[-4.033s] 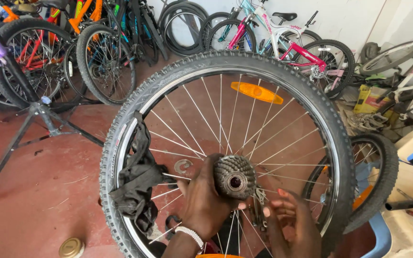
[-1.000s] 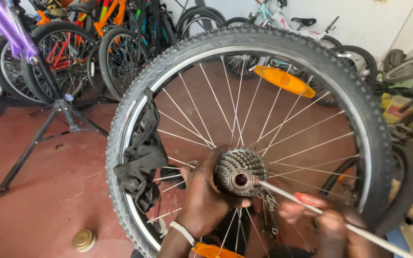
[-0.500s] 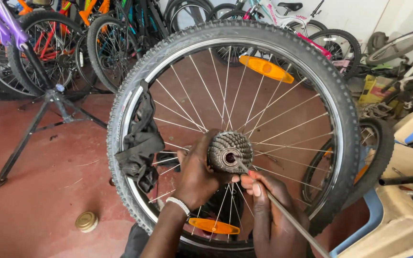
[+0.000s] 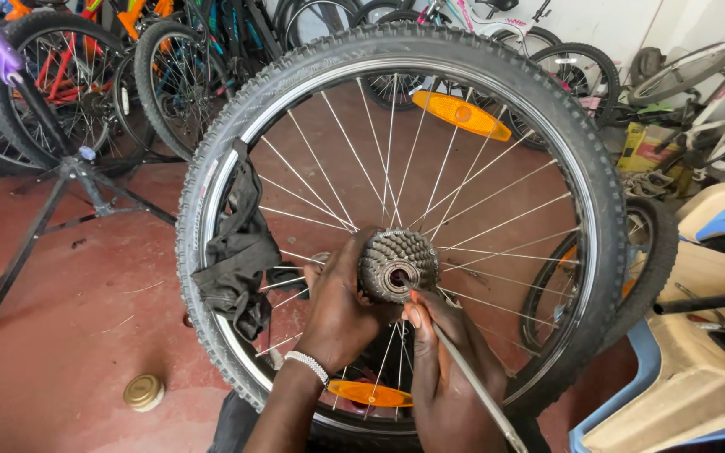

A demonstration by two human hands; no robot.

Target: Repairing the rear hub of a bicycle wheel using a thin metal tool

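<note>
A bicycle wheel (image 4: 237, 126) with a knobby black tire stands upright in front of me, its silver spokes meeting at a grimy gear cluster (image 4: 396, 264) on the hub. My left hand (image 4: 337, 306) wraps the left side of that cluster, a beaded bracelet on its wrist. My right hand (image 4: 446, 369) sits just below the hub and pinches a thin silver rod (image 4: 480, 390), whose upper end touches the hub's centre hole. A limp black inner tube (image 4: 241, 252) hangs out of the tire on the left. Orange reflectors (image 4: 459, 113) sit on the spokes at top and bottom.
A black repair stand (image 4: 69, 189) spreads its legs on the red floor at left, with several parked bicycles (image 4: 169, 75) behind. A small brass-coloured tin (image 4: 143, 392) lies on the floor lower left. A second wheel (image 4: 631, 277) and a beige and blue plastic seat (image 4: 715, 335) crowd the right.
The rod was put into the hub over the last seconds. Since half a second ago my right hand has slid up the rod, closer to the hub; the left hand keeps its hold.
</note>
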